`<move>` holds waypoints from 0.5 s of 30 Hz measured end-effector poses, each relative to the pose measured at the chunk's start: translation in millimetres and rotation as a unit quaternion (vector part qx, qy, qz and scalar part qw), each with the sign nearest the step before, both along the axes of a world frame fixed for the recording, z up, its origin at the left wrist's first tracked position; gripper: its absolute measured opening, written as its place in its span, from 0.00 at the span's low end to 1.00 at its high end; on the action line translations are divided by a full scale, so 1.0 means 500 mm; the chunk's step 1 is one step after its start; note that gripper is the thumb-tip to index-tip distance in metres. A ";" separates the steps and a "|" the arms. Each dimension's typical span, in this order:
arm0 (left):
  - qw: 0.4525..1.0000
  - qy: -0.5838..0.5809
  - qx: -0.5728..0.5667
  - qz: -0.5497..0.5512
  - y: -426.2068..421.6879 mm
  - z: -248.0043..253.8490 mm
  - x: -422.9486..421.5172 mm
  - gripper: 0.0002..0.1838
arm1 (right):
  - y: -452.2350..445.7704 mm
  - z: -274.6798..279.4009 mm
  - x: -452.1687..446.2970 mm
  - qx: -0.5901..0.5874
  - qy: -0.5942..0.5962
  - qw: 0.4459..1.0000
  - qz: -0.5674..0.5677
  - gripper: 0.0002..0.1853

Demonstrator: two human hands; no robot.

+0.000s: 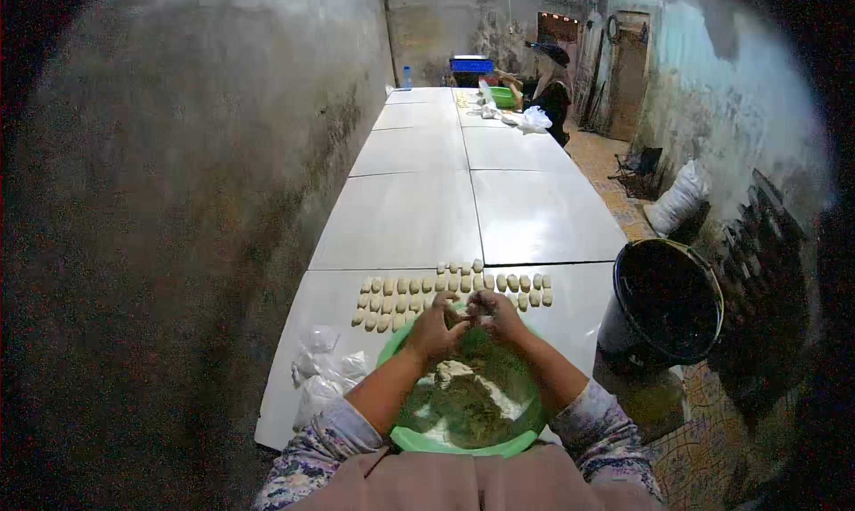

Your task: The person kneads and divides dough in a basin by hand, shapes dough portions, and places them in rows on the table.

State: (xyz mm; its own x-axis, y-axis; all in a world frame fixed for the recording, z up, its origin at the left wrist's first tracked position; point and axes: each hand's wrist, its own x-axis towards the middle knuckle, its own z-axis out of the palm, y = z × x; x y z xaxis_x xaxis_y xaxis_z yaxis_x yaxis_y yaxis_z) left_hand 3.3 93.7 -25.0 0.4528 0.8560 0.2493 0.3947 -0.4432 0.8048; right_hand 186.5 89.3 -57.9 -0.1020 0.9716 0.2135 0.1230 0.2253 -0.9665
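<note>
My left hand (435, 328) and my right hand (499, 317) meet above the far rim of a green basin (399, 433). Both have their fingers curled in, pinching a small pale piece of dough (460, 309) that the fingertips partly cover. Inside the basin lies a mound of dough-like mass (470, 409), with white powder around it. Just beyond my hands, short rolled dough pieces (388, 287) stand in rows on the white table (552, 217). Some of these rows are hidden behind my fingers.
Clear plastic bags (322, 373) lie left of the basin. A large dark bucket (668, 306) stands to the right of the table. Toward the far end are another person (552, 88), a green basin (502, 97) and a blue crate (471, 65). A white sack (679, 198) leans by the right wall.
</note>
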 end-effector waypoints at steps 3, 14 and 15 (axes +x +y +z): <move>0.998 -0.050 0.027 -0.025 -0.004 -0.013 0.001 0.16 | 0.032 -0.047 0.011 -0.003 0.117 0.993 0.016 0.04; 0.996 0.053 -0.011 -0.065 -0.023 0.022 -0.002 0.16 | -0.007 0.055 0.026 0.076 -0.206 0.971 -0.089 0.14; 0.997 0.007 -0.030 -0.076 -0.022 0.013 -0.004 0.18 | 0.002 0.053 0.044 0.072 -0.250 0.957 -0.127 0.21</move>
State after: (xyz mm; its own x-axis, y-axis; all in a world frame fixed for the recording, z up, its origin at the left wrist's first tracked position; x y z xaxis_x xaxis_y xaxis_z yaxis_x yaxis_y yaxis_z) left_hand 1.1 82.6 -18.4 0.5818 0.7904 0.1917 0.3381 -0.4494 0.8269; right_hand 208.4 90.3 -31.6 0.0093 0.9429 0.3329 0.6298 0.2530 -0.7344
